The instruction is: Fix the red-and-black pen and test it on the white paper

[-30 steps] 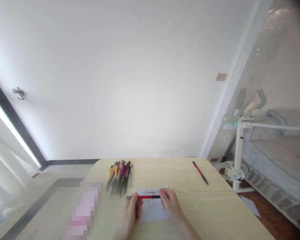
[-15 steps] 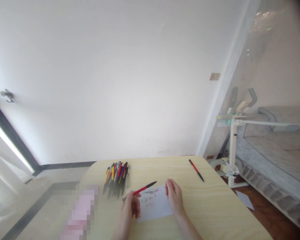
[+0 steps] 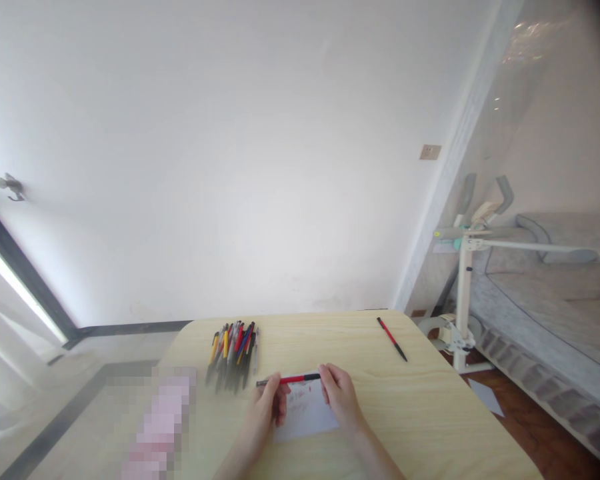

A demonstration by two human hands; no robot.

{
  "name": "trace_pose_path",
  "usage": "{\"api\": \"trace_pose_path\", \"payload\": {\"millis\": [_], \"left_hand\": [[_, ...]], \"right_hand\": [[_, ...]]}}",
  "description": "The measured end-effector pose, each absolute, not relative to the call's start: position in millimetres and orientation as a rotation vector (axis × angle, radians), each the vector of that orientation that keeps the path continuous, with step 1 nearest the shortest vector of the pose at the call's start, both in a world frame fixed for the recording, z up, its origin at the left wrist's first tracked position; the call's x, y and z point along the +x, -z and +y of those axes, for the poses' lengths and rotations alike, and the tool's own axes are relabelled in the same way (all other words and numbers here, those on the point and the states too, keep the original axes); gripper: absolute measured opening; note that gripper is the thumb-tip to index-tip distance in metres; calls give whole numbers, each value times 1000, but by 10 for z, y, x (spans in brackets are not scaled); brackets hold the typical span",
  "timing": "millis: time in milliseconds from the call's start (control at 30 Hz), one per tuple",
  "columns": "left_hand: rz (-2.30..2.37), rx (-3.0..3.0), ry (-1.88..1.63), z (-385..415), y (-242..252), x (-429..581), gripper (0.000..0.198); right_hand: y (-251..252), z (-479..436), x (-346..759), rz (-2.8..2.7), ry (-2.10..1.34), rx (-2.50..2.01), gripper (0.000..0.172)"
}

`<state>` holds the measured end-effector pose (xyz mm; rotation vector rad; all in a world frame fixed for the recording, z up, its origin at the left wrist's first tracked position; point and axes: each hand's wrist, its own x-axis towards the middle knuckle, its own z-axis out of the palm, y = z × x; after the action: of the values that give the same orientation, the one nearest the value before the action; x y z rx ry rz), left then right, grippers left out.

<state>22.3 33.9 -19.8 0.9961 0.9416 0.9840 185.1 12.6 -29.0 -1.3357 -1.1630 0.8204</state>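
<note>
My left hand [image 3: 266, 412] and my right hand [image 3: 339, 397] both grip a red and black pen [image 3: 293, 379], one at each end, and hold it level just above a white slip of paper [image 3: 305, 420] with red scribbles on it. The paper lies on the light wooden table [image 3: 430, 427] between my hands. A bundle of several pens [image 3: 233, 353] in yellow, red, blue and black lies just left of and beyond my left hand.
A second red and black pen [image 3: 392, 339] lies alone near the table's far right corner. A blurred pink patch [image 3: 163, 427] sits on the table's left side. A white stand [image 3: 463, 300] and a grey sofa [image 3: 555, 300] are to the right.
Half a second ago only my left hand held the pen, tilted up, with my right hand on the paper. Now my right hand has taken its other end and the pen lies level.
</note>
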Motion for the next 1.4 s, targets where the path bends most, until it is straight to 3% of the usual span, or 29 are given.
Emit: {"api": "trace_pose_path", "payload": {"millis": [500,867,1067,1400], "left_hand": [[973,1093,-1020,352,293,177,38],[890,1047,-1005,307,278,145,57],[851,873,-1180,317,273,164,28],[792,653,-1277,379,250,102,23]], "right_hand": [[270,100,1813,-1288,-863,-1336,44],[216,67,1815,-1352,-934,-1352,45],[241,79,1836,-1373,-905,-1356,44],[280,136,1958,-1126,-600,-1411,26]]}}
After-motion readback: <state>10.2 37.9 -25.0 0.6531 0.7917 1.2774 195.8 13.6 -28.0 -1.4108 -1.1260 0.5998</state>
